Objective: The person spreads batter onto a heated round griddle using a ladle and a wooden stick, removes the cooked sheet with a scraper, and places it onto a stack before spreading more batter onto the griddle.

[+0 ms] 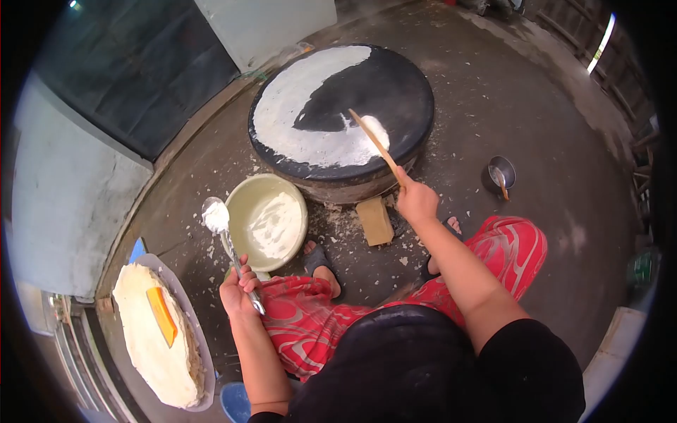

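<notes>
- Big black pan [395,77]: white batter [282,106] hides part.
- Metal ladle [231,247]: by the pale bowl [241,204], your left hand's [240,287] fingers wrap its handle, hiding some.
- Wooden stick [377,146]: over the pan, end hidden in your right hand's [419,201] closed fingers.

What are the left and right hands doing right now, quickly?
Left hand: closed around the handle of a metal ladle with white batter in it.
Right hand: closed on a wooden spreader over the round black griddle.

Black top [391,366] — patterned red trousers [310,321]
</notes>
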Demonstrator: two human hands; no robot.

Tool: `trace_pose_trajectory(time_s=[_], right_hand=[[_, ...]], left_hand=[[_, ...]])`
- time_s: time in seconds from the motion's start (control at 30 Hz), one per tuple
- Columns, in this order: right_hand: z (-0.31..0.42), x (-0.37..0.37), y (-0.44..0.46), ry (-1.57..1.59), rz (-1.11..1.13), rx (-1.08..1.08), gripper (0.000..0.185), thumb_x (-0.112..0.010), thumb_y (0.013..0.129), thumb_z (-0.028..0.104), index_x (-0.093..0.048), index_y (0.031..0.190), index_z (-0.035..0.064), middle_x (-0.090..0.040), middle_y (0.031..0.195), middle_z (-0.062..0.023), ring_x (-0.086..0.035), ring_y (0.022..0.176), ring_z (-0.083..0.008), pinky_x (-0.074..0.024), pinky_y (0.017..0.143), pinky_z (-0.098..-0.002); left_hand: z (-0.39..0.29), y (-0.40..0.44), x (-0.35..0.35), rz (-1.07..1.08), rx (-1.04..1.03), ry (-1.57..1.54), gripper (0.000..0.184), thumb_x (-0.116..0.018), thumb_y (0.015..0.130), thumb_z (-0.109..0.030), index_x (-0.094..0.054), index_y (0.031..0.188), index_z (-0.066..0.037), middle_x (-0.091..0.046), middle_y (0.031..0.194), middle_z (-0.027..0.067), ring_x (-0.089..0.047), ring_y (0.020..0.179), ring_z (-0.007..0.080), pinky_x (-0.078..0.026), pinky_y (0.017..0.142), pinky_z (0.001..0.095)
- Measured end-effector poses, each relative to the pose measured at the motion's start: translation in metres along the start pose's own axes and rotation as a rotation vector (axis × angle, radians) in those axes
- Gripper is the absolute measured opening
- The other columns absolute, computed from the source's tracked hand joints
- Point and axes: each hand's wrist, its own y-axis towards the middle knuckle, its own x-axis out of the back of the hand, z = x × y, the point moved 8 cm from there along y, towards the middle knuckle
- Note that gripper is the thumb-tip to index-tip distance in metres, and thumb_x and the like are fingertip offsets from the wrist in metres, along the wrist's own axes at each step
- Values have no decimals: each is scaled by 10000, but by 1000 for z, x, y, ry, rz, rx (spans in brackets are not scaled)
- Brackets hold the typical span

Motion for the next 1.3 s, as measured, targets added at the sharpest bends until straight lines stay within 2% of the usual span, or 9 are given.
trace_pose_trajectory(time_s=[0.17,0.3,0.43,0.57,0.83,0.97,1.17,1.27,1.3], right_hand=[[24,-12,-23,88,-14,257,456,-547,728,123,-547,1149,300,-564,716,-89,-577,639,-289,-470,579,-404],[-27,13,22,-119,-146,176,430,-530,741,99,-553,1143,247,-562,727,-72,-577,638,-278,-469,559,-398],[-35,4,28,278,-5,-135,454,-533,745,133,-529,1184,247,-607,798,-114,-594,719,-309,-480,632,-410],[5,2,-21,25,13,530,445,-560,711,129,-554,1143,238,-541,703,-82,-565,575,-284,-472,549,-399],[-68,37,77,70,-81,26,418,-559,716,125,-578,1123,219,-605,765,-127,-586,681,-306,-474,619,-396],[-44,32,34,-39,1,512,468,-573,690,130,-561,1138,266,-554,681,-61,-584,614,-250,-480,563,-373],[-96,57,119,-192,-172,340,433,-551,722,110,-564,1133,244,-539,660,-81,-567,602,-268,-461,525,-386],[-86,42,116,233,6,30,370,-538,728,114,-598,1077,221,-615,776,-131,-581,653,-328,-468,569,-411],[-83,30,103,249,-70,287,408,-553,701,116,-594,1091,231,-588,701,-99,-572,592,-297,-465,553,-404]], left_hand=[[5,2,-6,-42,-11,-19,308,-325,922,-147,-417,1112,78,-443,721,59,-377,496,87,-320,392,199],[8,3,-8,-18,15,6,310,-318,926,-152,-415,1111,77,-442,727,57,-380,496,87,-321,390,200],[10,6,-12,-50,-4,7,314,-308,931,-159,-417,1109,75,-440,719,54,-379,487,89,-322,386,203],[13,7,-16,-45,12,-27,318,-308,931,-156,-415,1117,78,-445,719,61,-382,489,92,-322,386,207],[19,14,-22,-67,-1,2,326,-323,929,-161,-418,1123,83,-448,721,61,-381,492,91,-319,384,208],[19,17,-24,-61,-11,-11,332,-326,928,-164,-418,1122,89,-451,721,65,-388,490,97,-321,384,210],[24,23,-30,-103,-39,-9,332,-334,922,-159,-422,1119,93,-453,711,65,-393,487,102,-327,390,211],[25,28,-32,-100,-13,-34,344,-329,924,-172,-428,1115,97,-459,706,64,-393,489,105,-333,395,216],[26,30,-34,-89,3,-57,350,-327,925,-178,-430,1114,98,-462,707,64,-393,490,106,-335,397,219]])
